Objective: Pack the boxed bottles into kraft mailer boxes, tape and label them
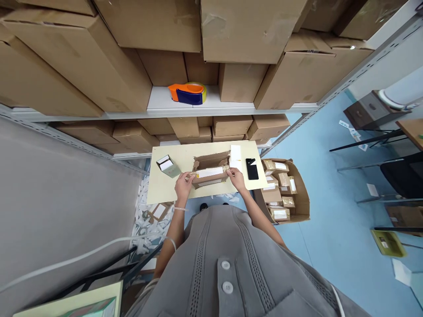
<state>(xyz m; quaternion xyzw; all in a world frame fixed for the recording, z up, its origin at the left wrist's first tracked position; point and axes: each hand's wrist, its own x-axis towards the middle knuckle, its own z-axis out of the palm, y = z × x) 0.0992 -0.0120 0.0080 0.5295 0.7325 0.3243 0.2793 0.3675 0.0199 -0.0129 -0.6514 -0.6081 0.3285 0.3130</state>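
A small brown cardboard box [210,172] with a white label lies on the pale yellow table [165,187], its back flap standing up. My left hand [183,183] grips the box's left end, fingers curled round it. At the right end my right hand [236,178] is closed on the box corner. A small green-and-white carton [168,166] stands left of the box. To its right lie a white paper slip [235,156] and a black phone [252,168].
An orange and blue tape dispenser [187,93] sits on the shelf [211,108] among large cardboard boxes. An open carton [302,189] of small labelled parcels stands on the blue floor at the right. Paper scraps [145,215] litter the floor at the left. Chairs and a desk stand far right.
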